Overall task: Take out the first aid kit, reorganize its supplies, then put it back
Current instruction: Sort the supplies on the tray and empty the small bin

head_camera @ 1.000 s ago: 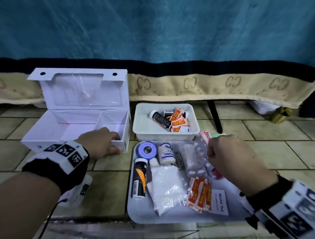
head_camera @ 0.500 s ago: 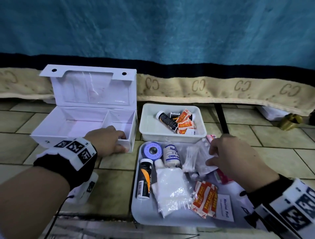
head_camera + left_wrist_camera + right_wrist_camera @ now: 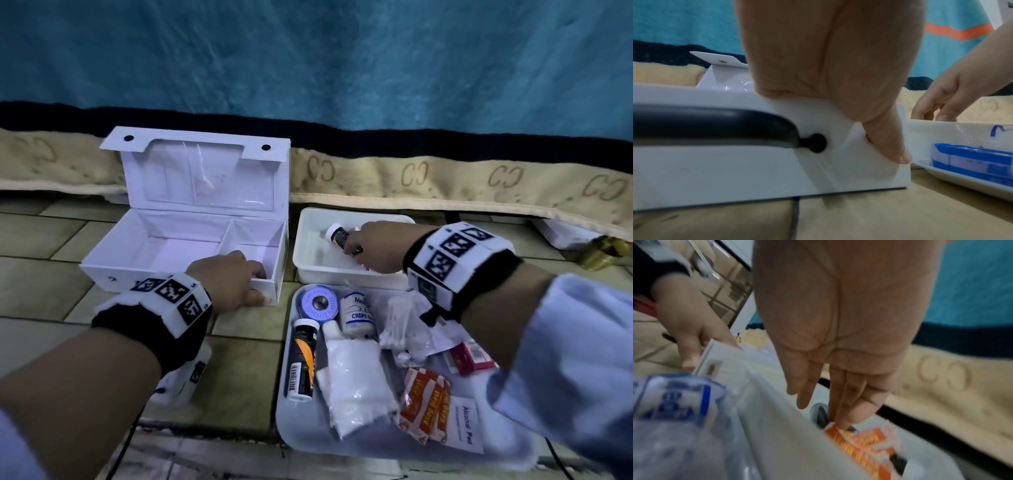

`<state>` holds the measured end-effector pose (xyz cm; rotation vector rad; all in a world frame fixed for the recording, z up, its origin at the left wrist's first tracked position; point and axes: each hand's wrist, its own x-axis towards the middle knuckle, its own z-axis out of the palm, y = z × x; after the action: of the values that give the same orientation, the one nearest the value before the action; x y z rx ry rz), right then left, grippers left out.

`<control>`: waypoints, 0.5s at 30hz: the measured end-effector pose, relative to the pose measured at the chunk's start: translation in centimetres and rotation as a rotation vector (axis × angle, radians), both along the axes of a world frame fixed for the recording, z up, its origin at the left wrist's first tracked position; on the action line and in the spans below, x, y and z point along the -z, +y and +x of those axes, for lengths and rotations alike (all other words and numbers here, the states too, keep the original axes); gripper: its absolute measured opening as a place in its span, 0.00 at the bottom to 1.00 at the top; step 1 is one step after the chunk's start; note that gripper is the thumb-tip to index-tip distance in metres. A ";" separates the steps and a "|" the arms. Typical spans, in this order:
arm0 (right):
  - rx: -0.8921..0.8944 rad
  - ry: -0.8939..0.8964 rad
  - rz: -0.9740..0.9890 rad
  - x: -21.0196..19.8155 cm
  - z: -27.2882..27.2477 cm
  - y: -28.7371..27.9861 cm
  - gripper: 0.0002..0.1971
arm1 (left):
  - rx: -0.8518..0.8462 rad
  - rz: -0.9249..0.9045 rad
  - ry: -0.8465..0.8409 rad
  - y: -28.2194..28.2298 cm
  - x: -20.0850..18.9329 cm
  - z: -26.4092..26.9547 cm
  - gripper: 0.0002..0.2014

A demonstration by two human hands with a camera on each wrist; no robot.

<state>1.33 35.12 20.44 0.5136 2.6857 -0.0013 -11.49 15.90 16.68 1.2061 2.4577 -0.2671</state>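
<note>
Two hands: left hand (image 3: 227,279) grips kit (image 3: 185,236).

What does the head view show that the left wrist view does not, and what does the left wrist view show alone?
Only the head view shows the empty inside of the first aid kit, the bottle in the small white tub, and the supplies on the tray. Only the left wrist view shows the kit's black handle on its front wall. Both show the left hand gripping the kit's front corner and the right hand reaching into the tub.
</note>
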 end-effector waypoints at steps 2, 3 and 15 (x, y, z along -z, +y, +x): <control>0.021 -0.029 0.019 1.3 -1.0 0.2 0.17 | 0.000 -0.003 0.000 0.0 0.0 0.0 0.25; 0.028 -0.046 0.033 1.8 -1.4 0.3 0.17 | 0.002 -0.004 0.004 0.0 0.1 -0.1 0.25; 0.227 0.692 -0.353 -0.6 -0.2 0.3 0.09 | 0.007 0.017 -0.002 -0.1 0.3 -0.3 0.25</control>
<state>1.12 35.41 21.05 0.8111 3.1436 -0.8432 -11.79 15.82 16.40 1.2219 2.4592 -0.2478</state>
